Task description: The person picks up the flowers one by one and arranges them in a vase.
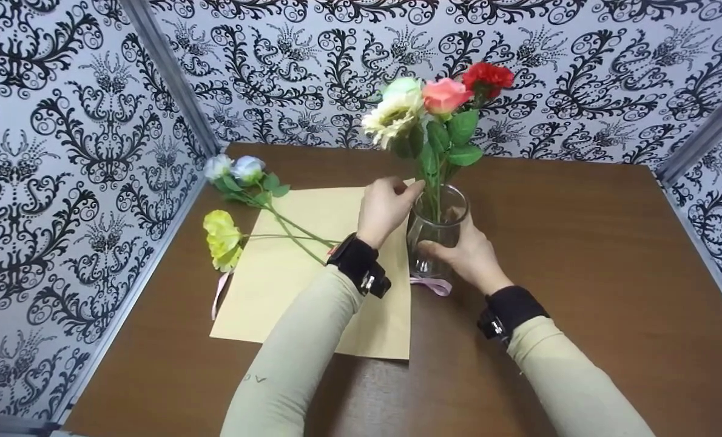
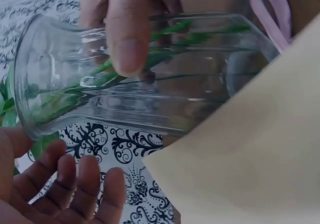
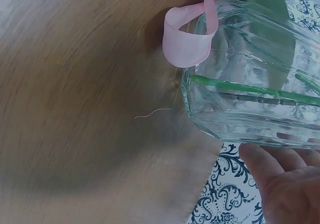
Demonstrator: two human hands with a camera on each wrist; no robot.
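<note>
A clear glass vase (image 1: 420,237) stands beside the kraft paper's right edge. In it are artificial flowers: a cream daisy-like bloom (image 1: 391,121), a pale green flower (image 1: 404,87), a coral rose (image 1: 446,96) and a red carnation (image 1: 487,79). My right hand (image 1: 473,255) grips the vase body, its thumb across the front of the glass in the left wrist view. My left hand (image 1: 385,206) is at the rim's left side, with its thumb close to the glass; its fingers (image 2: 87,184) are loosely bent and hold nothing. Green stems (image 3: 250,88) show through the glass.
A sheet of kraft paper (image 1: 276,279) lies left of the vase. Two pale blue flowers (image 1: 247,170) and a yellow flower (image 1: 221,240) rest partly on it. A pink ribbon loop (image 1: 437,286) lies at the vase's base. Patterned walls (image 1: 337,73) border the brown table (image 1: 579,255).
</note>
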